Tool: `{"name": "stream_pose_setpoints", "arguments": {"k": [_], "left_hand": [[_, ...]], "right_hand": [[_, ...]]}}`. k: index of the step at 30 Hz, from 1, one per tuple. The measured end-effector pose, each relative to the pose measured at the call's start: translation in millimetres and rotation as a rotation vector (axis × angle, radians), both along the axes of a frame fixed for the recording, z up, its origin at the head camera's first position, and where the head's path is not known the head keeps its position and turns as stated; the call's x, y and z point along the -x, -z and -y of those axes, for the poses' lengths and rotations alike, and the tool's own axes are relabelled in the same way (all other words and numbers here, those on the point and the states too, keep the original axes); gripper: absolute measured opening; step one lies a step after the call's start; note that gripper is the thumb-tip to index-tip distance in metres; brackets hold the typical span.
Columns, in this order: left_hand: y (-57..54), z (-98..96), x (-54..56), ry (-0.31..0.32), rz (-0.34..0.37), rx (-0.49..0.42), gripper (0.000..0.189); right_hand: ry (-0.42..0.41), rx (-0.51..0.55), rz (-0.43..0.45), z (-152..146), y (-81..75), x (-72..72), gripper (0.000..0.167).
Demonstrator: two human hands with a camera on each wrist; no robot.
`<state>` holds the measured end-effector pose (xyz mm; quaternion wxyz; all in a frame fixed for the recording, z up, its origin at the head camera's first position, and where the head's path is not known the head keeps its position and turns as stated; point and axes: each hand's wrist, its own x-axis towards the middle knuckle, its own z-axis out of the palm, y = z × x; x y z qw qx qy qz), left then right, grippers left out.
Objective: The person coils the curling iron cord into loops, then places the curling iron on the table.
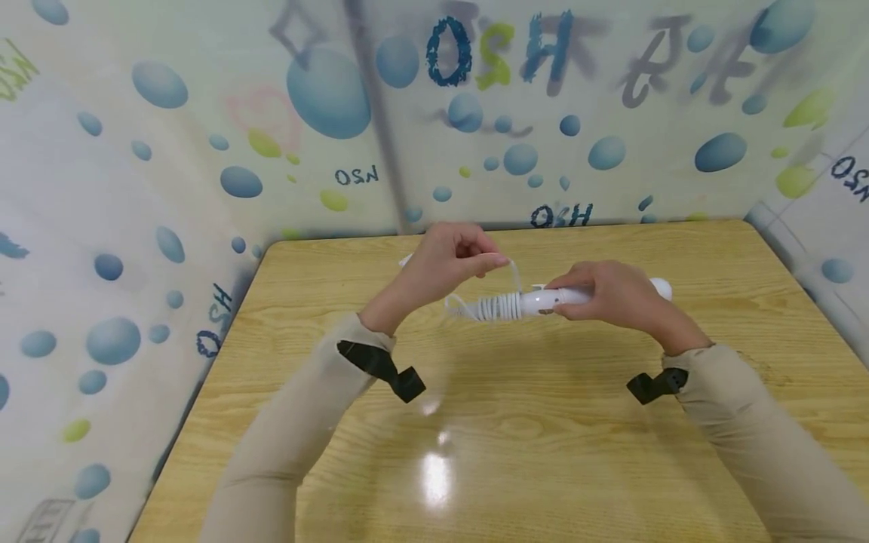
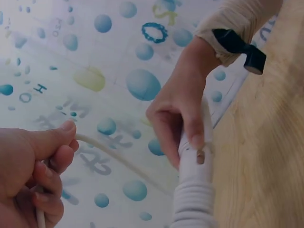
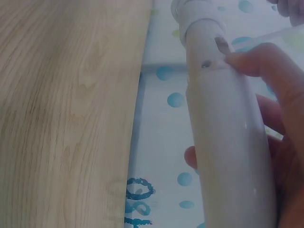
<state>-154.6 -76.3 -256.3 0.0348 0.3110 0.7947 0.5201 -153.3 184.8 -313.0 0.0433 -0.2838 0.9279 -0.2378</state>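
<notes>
A white wand-shaped appliance point(image 1: 539, 302) is held above the wooden table, roughly level, its rounded end to the right. My right hand point(image 1: 614, 294) grips its smooth body point(image 3: 228, 137), the thumb beside a small slot. Several turns of white cord point(image 1: 498, 307) are wound round its left part. Between thumb and fingers my left hand point(image 1: 451, 260) pinches the free cord point(image 2: 114, 154), which runs from the hand to the windings. A loop of cord hangs at the left end. Just behind the left hand shows a small white piece point(image 1: 405, 260), its kind unclear.
The wooden table point(image 1: 475, 437) extends below both hands, glossy with light reflections near the front. A patterned sheet point(image 1: 434, 151) with blue and green drops stands behind and to the sides. Dark straps with small black mounts sit on both wrists.
</notes>
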Motion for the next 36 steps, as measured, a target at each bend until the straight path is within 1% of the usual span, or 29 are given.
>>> {"name": "stream_pose_setpoints", "arguments": {"k": [4, 7, 10, 14, 17, 20, 22, 24, 26, 27, 28, 31, 33, 36], "left_hand": [[5.0, -8.0, -12.0, 0.016, 0.006, -0.021, 0.009], [9.0, -11.7, -19.3, 0.031, 0.019, -0.046, 0.008], [14.1, -13.1, -25.3, 0.034, 0.036, -0.078, 0.008], [26.7, -12.0, -32.3, 0.003, 0.064, -0.134, 0.008], [38.8, -10.1, -35.3, -0.012, 0.063, -0.183, 0.008], [48.4, -7.3, -36.1, -0.014, 0.065, -0.206, 0.009], [53.9, -4.8, -35.0, -0.019, 0.081, -0.204, 0.009], [59.2, -2.0, -32.2, -0.015, 0.112, -0.21, 0.01], [64.8, 0.9, -27.9, 0.004, 0.134, -0.226, 0.011], [67.8, 2.8, -25.6, 0.025, 0.147, -0.238, 0.011], [70.7, 5.0, -23.4, 0.051, 0.162, -0.247, 0.013], [78.7, 12.3, -18.6, 0.156, 0.205, -0.264, 0.021], [82.9, 17.0, -17.1, 0.213, 0.24, -0.252, 0.028], [86.3, 21.1, -15.6, 0.262, 0.264, -0.204, 0.033]], "right_hand": [[0.072, -0.014, -0.019, -0.6, -1.9, 4.3, 0.036], [0.145, 0.003, -0.012, -1.2, -5.6, 4.5, 0.042], [0.238, 0.047, -0.028, -1.7, -10.3, 2.7, 0.047], [0.343, 0.131, -0.088, -1.6, -18.2, -1.1, 0.046], [0.379, 0.202, -0.12, -1.2, -25.0, -4.1, 0.043], [0.395, 0.274, -0.128, -1.1, -31.3, -6.7, 0.041], [0.402, 0.307, -0.126, -1.3, -35.4, -8.6, 0.04], [0.4, 0.336, -0.125, -1.9, -38.5, -10.3, 0.04], [0.396, 0.352, -0.128, -1.9, -40.9, -12.1, 0.039], [0.396, 0.362, -0.126, -1.9, -41.8, -12.7, 0.039], [0.396, 0.379, -0.121, -1.8, -42.6, -13.4, 0.039], [0.402, 0.423, -0.11, -1.3, -43.9, -14.8, 0.038], [0.407, 0.447, -0.099, -1.6, -44.8, -15.4, 0.038], [0.418, 0.474, -0.084, -3.2, -46.2, -15.8, 0.038]]}}
